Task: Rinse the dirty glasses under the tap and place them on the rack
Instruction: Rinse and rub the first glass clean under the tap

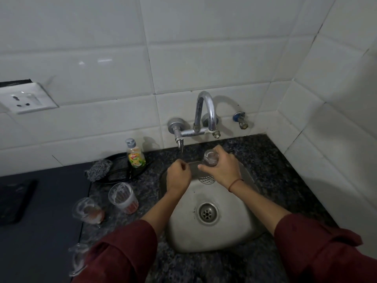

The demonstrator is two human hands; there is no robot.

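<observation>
Hands are both over the far part of the square stainless steel sink [216, 240], which is set into the speckled dark granite countertop [271, 160]. Right hand [222, 169] wraps a clear drinking glass [209, 167]: fingers curled round its upper part, thumb on the near side, glass roughly upright over the basin, its patterned lower part showing below the hand. Left hand [178, 176] is a loose fist, fingers curled in and pressed together, holding nothing visible, just beside the glass and below the lever of the chrome wall-mounted tap [205, 119]. Tap's curved spout ends above the far rim of the sink, close to the top of the glass. Can't tell whether water is running.

Counter left of the sink: two clear glasses with reddish residue, one [123, 198] near the sink's left rim, the other [87, 210] further left and apart from it. A third clear glass [78, 258] sits at the counter's near left edge, partly hidden by the dark red left sleeve [122, 254].

Toward the far edge: small bottle of yellow-green dish soap with a grey cap [135, 156], standing on a black tray [120, 176], grey steel scrubber [99, 170] at the tray's left end.

Red thread band [234, 184] on the right wrist.
</observation>
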